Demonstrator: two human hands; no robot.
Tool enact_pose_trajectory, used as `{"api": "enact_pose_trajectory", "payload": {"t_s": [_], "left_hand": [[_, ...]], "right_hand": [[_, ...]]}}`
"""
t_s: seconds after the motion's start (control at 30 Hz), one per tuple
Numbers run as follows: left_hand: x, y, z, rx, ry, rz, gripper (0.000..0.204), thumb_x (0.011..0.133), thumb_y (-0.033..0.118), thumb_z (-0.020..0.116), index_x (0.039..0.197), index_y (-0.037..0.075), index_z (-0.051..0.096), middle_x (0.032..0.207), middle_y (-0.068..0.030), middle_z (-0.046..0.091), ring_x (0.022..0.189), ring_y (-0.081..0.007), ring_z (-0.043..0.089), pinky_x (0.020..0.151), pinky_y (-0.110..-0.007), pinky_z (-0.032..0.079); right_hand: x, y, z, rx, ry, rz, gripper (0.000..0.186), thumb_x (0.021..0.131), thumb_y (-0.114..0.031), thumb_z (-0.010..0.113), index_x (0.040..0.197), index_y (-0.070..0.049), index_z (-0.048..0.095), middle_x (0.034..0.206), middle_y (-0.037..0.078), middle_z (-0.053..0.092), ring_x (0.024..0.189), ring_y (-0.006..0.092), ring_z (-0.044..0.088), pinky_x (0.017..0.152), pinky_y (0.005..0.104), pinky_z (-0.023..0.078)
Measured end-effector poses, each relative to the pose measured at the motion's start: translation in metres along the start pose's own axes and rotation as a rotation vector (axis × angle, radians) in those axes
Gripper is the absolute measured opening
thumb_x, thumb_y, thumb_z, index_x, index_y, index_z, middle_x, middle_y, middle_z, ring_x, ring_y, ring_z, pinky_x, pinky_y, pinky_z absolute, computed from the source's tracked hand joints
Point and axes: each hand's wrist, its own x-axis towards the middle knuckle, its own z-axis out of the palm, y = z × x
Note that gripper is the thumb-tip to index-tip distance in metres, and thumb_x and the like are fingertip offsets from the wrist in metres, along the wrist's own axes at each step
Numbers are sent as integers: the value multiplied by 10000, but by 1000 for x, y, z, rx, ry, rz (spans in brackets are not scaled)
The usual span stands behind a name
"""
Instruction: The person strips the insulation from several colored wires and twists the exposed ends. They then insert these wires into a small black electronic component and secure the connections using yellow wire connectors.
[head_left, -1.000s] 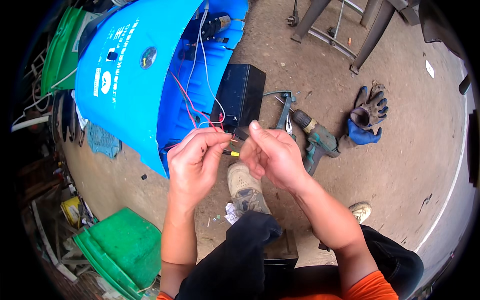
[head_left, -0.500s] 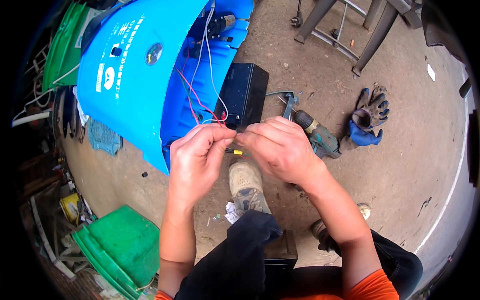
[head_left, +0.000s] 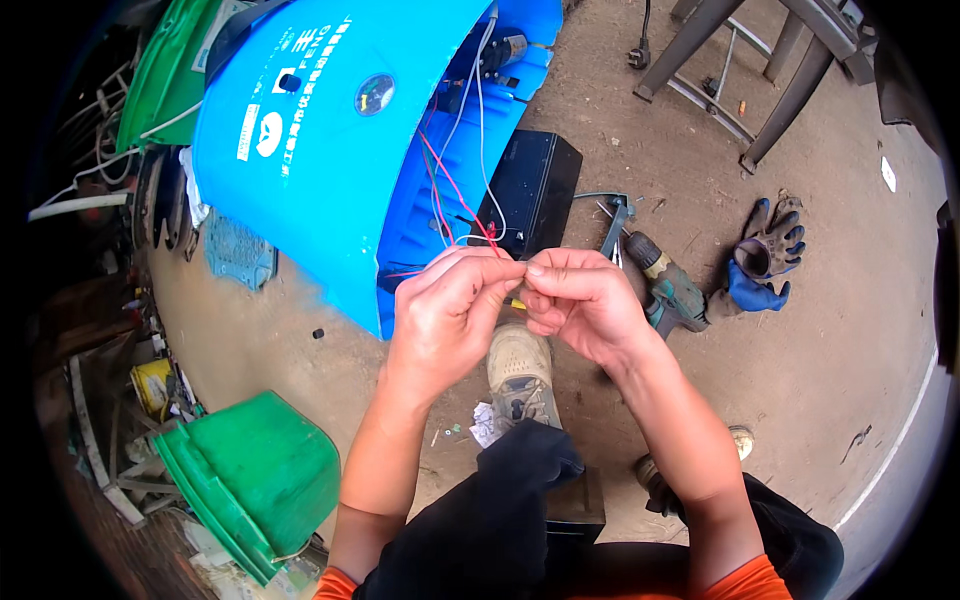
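My left hand (head_left: 450, 305) is closed in a pinch on a thin red wire (head_left: 452, 182) that runs out of the blue plastic shell (head_left: 335, 150). My right hand (head_left: 590, 310) is pinched too, its fingertips meeting those of the left; whatever small thing they grip there is hidden. Behind the hands, grey cables (head_left: 482, 110) hang from the shell's open side, where a dark motor-like part (head_left: 505, 50) sits. A black box (head_left: 545, 195) with a red terminal stands next to the shell. Something small and yellow (head_left: 517, 303) shows just below the fingertips.
A cordless drill (head_left: 675, 290) and a pair of work gloves (head_left: 765, 255) lie to the right on the brown floor. A metal stool frame (head_left: 720, 95) stands at the far right. Green tubs (head_left: 255, 470) are at the left. My shoe (head_left: 520, 365) is below the hands.
The whole view has shifted, so the scene appears farther right and slightly lower. My right hand has turned, its curled fingers now showing below the thumb. Both hands stay pinched together.
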Motion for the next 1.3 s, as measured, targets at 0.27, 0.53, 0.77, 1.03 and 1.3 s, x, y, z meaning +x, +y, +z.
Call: {"api": "enact_pose_trajectory", "payload": {"t_s": [0.27,0.53,0.77,1.03,1.3], "left_hand": [[-50,51,-32,201,26,114,245,862,29,749,1086,-47,687,1126,-231,686,949,-339,694,807,-355,554],[-96,-131,-132,436,418,-750,261,922,191,723,1083,-14,736,919,-94,749,776,-147,656,753,-312,536],[-96,-167,-117,613,296,-840,212,868,130,742,1047,16,749,915,-178,758,840,-239,742,791,-359,558],[-127,-98,-100,279,475,-768,82,884,43,661,936,-20,660,777,-64,681,677,-116,611,645,-280,510],[-74,50,-30,-935,236,-750,130,898,-117,642,1009,-51,657,985,-120,697,795,-128,657,712,-251,538]], "right_hand": [[-2,14,5,-885,338,-467,165,989,-151,653,911,-10,619,760,-22,609,676,26,524,589,216,433],[-4,7,3,-776,342,-526,172,990,-169,679,1005,0,652,809,-47,626,711,15,533,635,188,444],[-18,-13,-18,-672,482,-590,185,996,-201,668,970,-18,652,773,-30,621,668,29,529,597,199,427],[-39,6,-5,-662,453,-785,128,960,-120,700,970,-5,646,789,-16,628,685,50,537,636,216,440],[-41,38,32,-1262,-94,-999,286,786,-119,826,991,3,667,895,125,667,750,280,643,661,347,522]]}}
